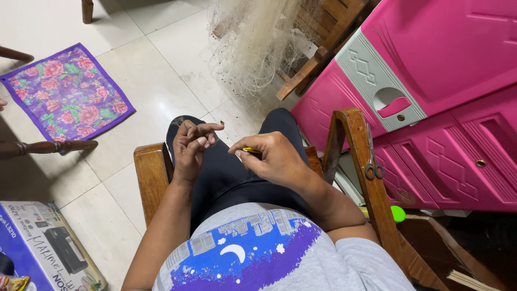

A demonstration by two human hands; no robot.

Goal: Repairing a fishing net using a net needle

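Right hand (272, 156) pinched a yellow netting needle (251, 150); left hand (193, 145) had fingers curled, holding thread too thin to confirm, near fishing net (253, 48).

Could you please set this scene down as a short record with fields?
Setting: person seated in a wooden chair on a tiled floor
Left hand: raised over the lap, fingers curled, pinching something too fine to identify
Right hand: holds a small yellow tool
Ahead: pale fishing net hanging
Chair arm: scissors resting on it
Right side: pink plastic cabinet
Floor: floral mat, printer box
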